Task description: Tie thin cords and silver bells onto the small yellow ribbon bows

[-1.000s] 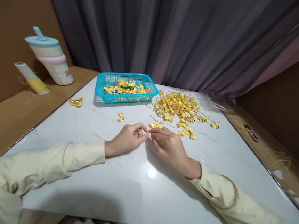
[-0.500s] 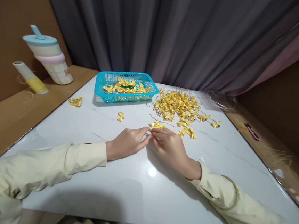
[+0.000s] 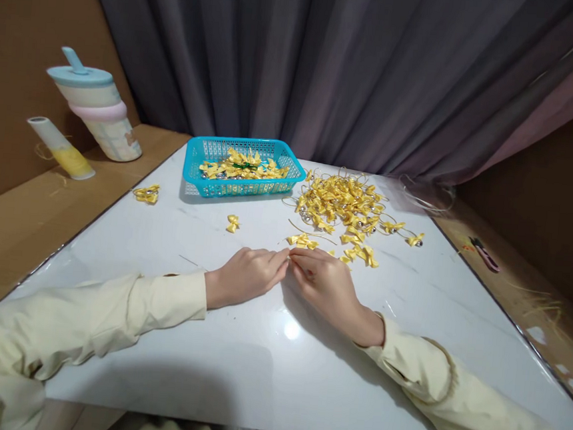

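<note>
Over the middle of the white tabletop (image 3: 203, 368), my left hand (image 3: 248, 278) and my right hand (image 3: 328, 285) meet at the fingertips. Both are closed in a pinch; the small thing between them is mostly hidden by fingers, with only a pale speck showing. Just beyond my fingertips lies a yellow ribbon bow (image 3: 303, 240). A heap of yellow bows with silver bells and cord loops (image 3: 340, 203) spreads behind it. One more yellow bow (image 3: 233, 223) rests to the left, beyond my left hand.
A blue plastic basket (image 3: 243, 188) holding more bows stands at the back. Bundled bows (image 3: 146, 193) sit near the left edge. On the brown surface at left are a tumbler (image 3: 106, 122) and a spool tube (image 3: 64, 150); at right lie pink-handled snips (image 3: 486, 256).
The fingers of my left hand have closed in, shutting the gap where a pale bit showed between both hands. My right hand has hardly moved.
</note>
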`<state>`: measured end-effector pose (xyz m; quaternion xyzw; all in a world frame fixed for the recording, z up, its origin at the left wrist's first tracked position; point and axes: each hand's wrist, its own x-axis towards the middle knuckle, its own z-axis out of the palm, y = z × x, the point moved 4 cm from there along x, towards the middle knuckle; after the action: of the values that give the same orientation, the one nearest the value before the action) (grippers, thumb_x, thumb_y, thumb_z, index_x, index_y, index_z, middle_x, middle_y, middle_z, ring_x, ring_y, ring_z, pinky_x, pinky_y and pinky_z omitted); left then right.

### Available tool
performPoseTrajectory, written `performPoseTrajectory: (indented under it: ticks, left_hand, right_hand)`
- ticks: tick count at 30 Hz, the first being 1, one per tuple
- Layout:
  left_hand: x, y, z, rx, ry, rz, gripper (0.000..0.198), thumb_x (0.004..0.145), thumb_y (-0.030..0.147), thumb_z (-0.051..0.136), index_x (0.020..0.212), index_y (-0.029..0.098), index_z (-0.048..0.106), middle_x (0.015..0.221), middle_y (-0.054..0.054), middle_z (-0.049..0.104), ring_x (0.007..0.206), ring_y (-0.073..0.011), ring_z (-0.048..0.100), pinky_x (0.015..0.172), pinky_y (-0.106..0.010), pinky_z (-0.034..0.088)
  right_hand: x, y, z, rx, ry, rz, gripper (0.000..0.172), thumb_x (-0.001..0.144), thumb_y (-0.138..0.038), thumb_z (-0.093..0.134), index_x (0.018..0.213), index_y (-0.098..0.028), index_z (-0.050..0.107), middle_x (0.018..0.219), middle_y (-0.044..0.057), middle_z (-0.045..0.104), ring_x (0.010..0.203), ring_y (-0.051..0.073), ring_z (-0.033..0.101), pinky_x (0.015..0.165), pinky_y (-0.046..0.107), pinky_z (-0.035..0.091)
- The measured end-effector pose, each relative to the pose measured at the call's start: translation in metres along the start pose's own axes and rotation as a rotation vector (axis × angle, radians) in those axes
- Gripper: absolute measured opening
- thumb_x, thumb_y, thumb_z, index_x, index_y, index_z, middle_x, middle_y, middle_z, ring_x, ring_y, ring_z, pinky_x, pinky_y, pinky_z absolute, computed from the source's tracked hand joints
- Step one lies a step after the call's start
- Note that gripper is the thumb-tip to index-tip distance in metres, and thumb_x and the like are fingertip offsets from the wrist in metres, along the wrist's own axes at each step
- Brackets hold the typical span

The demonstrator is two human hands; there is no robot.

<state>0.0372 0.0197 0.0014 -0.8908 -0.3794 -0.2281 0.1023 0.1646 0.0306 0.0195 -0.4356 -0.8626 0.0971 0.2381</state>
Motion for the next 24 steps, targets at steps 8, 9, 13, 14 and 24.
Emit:
performPoseTrajectory:
  ticks: [8, 9, 13, 14, 24]
  left_hand:
    - [-0.0018, 0.0013, 0.0019, 0.123, 0.006, 0.088, 0.031, 0.093, 0.015, 0.033, 0.108, 0.002, 0.057, 0.059, -0.007, 0.063, 0.052, -0.0174, 0.062, 0.042, -0.023, 0.043]
    - [-0.0024, 0.0018, 0.0023, 0.145, 0.009, 0.108, 0.031, 0.093, 0.014, 0.033, 0.109, 0.001, 0.056, 0.058, -0.006, 0.063, 0.051, -0.0176, 0.061, 0.042, -0.024, 0.043]
    - [-0.0047, 0.002, 0.0063, 0.168, -0.04, 0.148, 0.033, 0.092, 0.012, 0.032, 0.113, -0.001, 0.054, 0.058, -0.007, 0.061, 0.051, -0.0177, 0.06, 0.042, -0.025, 0.045]
    - [-0.0051, 0.0018, 0.0073, 0.164, -0.058, 0.15, 0.034, 0.092, 0.011, 0.031, 0.113, -0.001, 0.054, 0.059, -0.007, 0.061, 0.051, -0.0176, 0.06, 0.043, -0.025, 0.046]
    - [-0.0006, -0.0038, 0.0038, -0.072, -0.054, 0.007, 0.029, 0.092, 0.016, 0.035, 0.091, 0.008, 0.062, 0.063, -0.007, 0.065, 0.053, -0.0165, 0.062, 0.049, -0.024, 0.045]
  right_hand:
    - [0.0001, 0.0004, 0.0011, 0.007, -0.01, 0.024, 0.022, 0.082, -0.01, 0.049, 0.078, -0.018, 0.069, 0.091, 0.002, 0.07, 0.082, 0.016, 0.063, 0.063, 0.023, 0.043]
    - [0.0, 0.0004, 0.0016, 0.008, -0.015, 0.023, 0.022, 0.082, -0.01, 0.049, 0.078, -0.018, 0.069, 0.09, 0.002, 0.07, 0.081, 0.016, 0.063, 0.064, 0.023, 0.043]
    - [-0.0001, 0.0008, 0.0031, 0.004, -0.013, 0.02, 0.022, 0.083, -0.012, 0.049, 0.079, -0.018, 0.069, 0.09, 0.003, 0.071, 0.08, 0.016, 0.063, 0.064, 0.024, 0.043]
    - [-0.0001, 0.0009, 0.0031, 0.001, -0.008, 0.021, 0.021, 0.083, -0.012, 0.049, 0.079, -0.018, 0.069, 0.09, 0.002, 0.071, 0.081, 0.016, 0.063, 0.064, 0.024, 0.043]
    - [0.0011, 0.0027, -0.0001, -0.086, 0.035, 0.026, 0.019, 0.082, -0.016, 0.052, 0.086, -0.019, 0.07, 0.098, 0.002, 0.07, 0.089, 0.021, 0.062, 0.068, 0.029, 0.046]
